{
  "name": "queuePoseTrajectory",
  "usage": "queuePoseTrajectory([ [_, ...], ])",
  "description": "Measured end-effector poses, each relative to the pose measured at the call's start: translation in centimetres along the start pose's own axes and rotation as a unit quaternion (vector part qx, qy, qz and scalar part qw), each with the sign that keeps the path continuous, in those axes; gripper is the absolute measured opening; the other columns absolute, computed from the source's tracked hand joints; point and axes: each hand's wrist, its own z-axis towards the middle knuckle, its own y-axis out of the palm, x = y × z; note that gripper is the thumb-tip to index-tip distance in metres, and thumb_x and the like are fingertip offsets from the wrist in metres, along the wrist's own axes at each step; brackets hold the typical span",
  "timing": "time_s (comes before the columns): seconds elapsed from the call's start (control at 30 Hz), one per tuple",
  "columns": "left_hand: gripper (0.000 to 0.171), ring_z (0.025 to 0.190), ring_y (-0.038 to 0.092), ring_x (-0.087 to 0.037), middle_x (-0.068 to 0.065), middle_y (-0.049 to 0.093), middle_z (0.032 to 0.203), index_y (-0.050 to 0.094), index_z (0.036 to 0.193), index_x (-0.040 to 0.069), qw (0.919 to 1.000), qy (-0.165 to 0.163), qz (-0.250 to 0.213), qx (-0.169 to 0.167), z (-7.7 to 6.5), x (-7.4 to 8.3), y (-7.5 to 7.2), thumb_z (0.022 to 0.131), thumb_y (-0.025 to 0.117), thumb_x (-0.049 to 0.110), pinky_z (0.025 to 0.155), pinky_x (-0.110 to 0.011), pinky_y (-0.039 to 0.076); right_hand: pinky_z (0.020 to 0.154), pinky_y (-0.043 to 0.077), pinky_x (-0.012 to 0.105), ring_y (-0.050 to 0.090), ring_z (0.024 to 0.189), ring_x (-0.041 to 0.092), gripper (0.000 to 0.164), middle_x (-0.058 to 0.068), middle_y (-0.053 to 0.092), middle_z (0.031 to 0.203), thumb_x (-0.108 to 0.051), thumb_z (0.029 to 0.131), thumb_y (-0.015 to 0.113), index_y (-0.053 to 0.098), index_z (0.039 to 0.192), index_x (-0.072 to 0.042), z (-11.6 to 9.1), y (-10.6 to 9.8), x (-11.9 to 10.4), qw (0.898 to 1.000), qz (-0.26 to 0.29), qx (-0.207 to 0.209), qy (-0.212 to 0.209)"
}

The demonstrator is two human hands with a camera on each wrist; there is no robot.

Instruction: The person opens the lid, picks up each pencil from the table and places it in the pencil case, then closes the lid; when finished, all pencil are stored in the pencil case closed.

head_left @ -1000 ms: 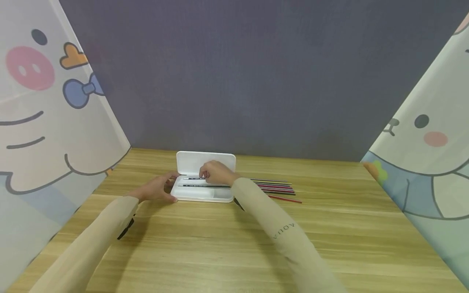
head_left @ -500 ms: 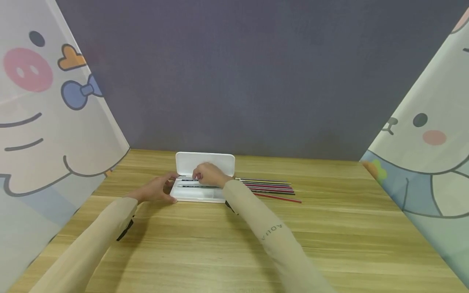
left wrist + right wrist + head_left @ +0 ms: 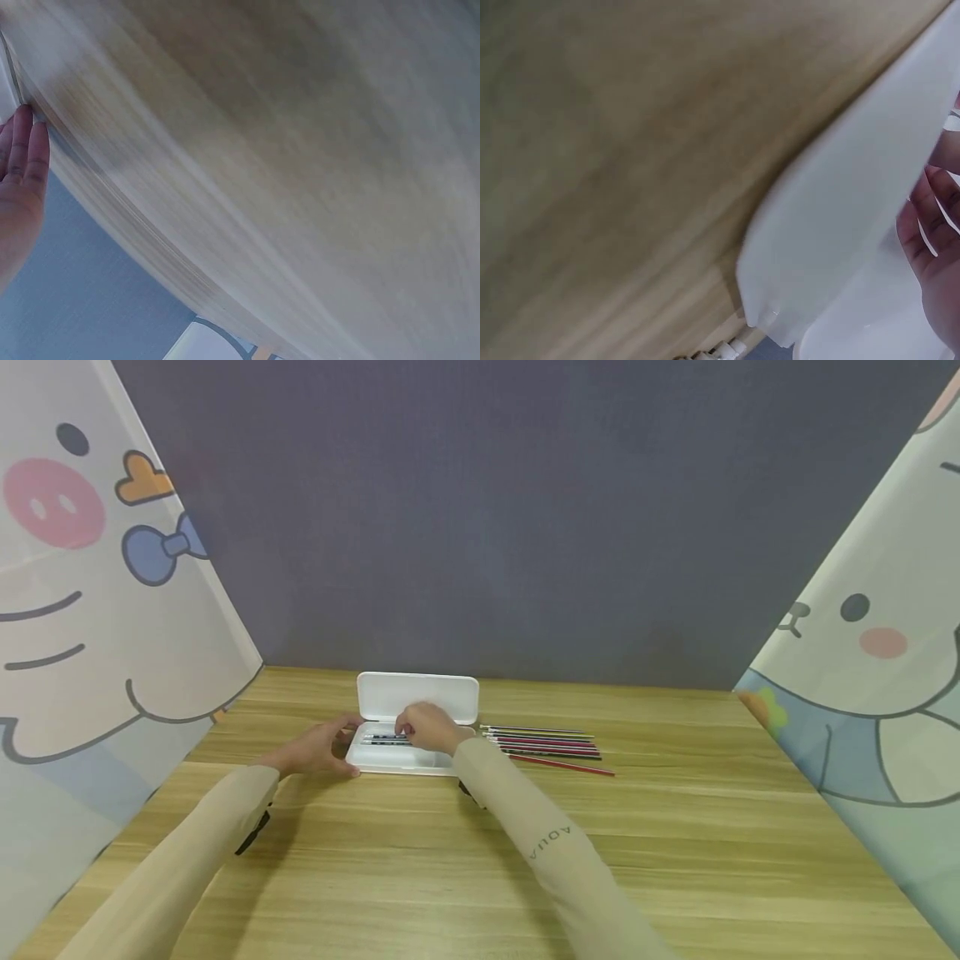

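A white pencil case (image 3: 397, 759) lies on the table with its lid (image 3: 375, 696) raised at the back. My left hand (image 3: 318, 749) holds the case's left end, thumb at the near corner and fingers at the far one. In the left wrist view the fingers (image 3: 37, 154) reach the case edge. Over the tray, my right hand (image 3: 431, 727) pinches a dark striped pencil (image 3: 382, 737). Close beside it a second pencil (image 3: 386, 743) lies in the case. The right palm covers the other ends of both pencils.
Several pencils (image 3: 543, 745) in dark, yellow and red lie side by side on the wooden table (image 3: 420, 852), right of the case. A red pencil (image 3: 562, 765) lies slanted nearest me. Behind the table stands a dark grey panel (image 3: 480, 527).
My right hand has moved left, then slightly toward me, bringing its pencil down beside the other one in the case. The left hand has stayed at the case's left end.
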Motion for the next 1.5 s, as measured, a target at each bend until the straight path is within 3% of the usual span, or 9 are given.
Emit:
queuePoseTrajectory([
  [0.27, 0.081, 0.104, 0.055, -0.038, -0.025, 0.053, 0.119, 0.037, 0.129, -0.001, 0.9999, 0.003, 0.01, 0.007, 0.0, 0.2, -0.1, 0.066, 0.082, 0.024, 0.085, -0.049, 0.046, 0.075, 0.045, 0.02, 0.055, 0.074, 0.009, 0.02, -0.001, 0.067, 0.079, 0.001, 0.079, 0.061, 0.072, 0.091, -0.012, -0.4, -0.1, -0.1, 1.0, -0.006, 0.009, -0.006],
  [0.5, 0.08, 0.102, 0.056, -0.036, -0.024, 0.055, 0.117, 0.038, 0.128, -0.001, 1.0, 0.004, 0.005, 0.002, -0.1, 0.2, -0.1, 0.066, 0.081, 0.025, 0.085, -0.049, 0.046, 0.077, 0.045, 0.019, 0.056, 0.078, 0.008, 0.022, -0.002, 0.067, 0.084, -0.001, 0.08, 0.06, 0.071, 0.095, -0.013, -0.5, -0.5, 0.1, 1.0, -0.001, -0.008, 0.003],
  [0.77, 0.081, 0.104, 0.056, -0.037, -0.027, 0.05, 0.124, 0.036, 0.13, 0.0, 1.0, 0.001, 0.001, -0.001, -0.2, 0.2, -0.1, 0.067, 0.081, 0.024, 0.085, -0.048, 0.047, 0.079, 0.046, 0.02, 0.059, 0.084, 0.008, 0.026, -0.002, 0.068, 0.091, 0.001, 0.079, 0.057, 0.069, 0.098, -0.012, -1.4, -1.9, 0.9, 0.998, 0.046, -0.03, 0.005],
  [0.9, 0.081, 0.105, 0.056, -0.037, -0.028, 0.048, 0.126, 0.036, 0.13, -0.002, 1.0, 0.006, -0.004, -0.002, -0.2, 0.2, -0.1, 0.067, 0.081, 0.022, 0.085, -0.048, 0.047, 0.079, 0.046, 0.021, 0.059, 0.084, 0.009, 0.023, -0.001, 0.068, 0.091, -0.001, 0.08, 0.058, 0.068, 0.098, -0.01, -2.5, -2.8, 1.3, 0.998, 0.057, -0.033, -0.005],
  [1.17, 0.083, 0.106, 0.055, -0.038, -0.028, 0.047, 0.128, 0.035, 0.131, -0.002, 1.0, 0.005, -0.004, -0.001, -0.2, 0.2, -0.1, 0.067, 0.081, 0.025, 0.086, -0.048, 0.047, 0.073, 0.046, 0.022, 0.061, 0.081, 0.013, 0.017, 0.001, 0.067, 0.086, -0.003, 0.079, 0.063, 0.069, 0.094, -0.008, -5.0, -3.6, 2.1, 0.999, 0.013, -0.012, -0.034],
  [1.5, 0.083, 0.107, 0.055, -0.04, -0.028, 0.048, 0.126, 0.035, 0.131, -0.002, 0.9999, 0.016, -0.003, 0.002, -0.2, -0.2, 0.1, 0.067, 0.081, 0.025, 0.086, -0.049, 0.047, 0.069, 0.047, 0.021, 0.061, 0.08, 0.017, 0.016, 0.005, 0.066, 0.086, 0.0, 0.076, 0.064, 0.068, 0.091, -0.005, -8.4, -4.4, 3.8, 0.999, 0.037, 0.001, -0.039],
])
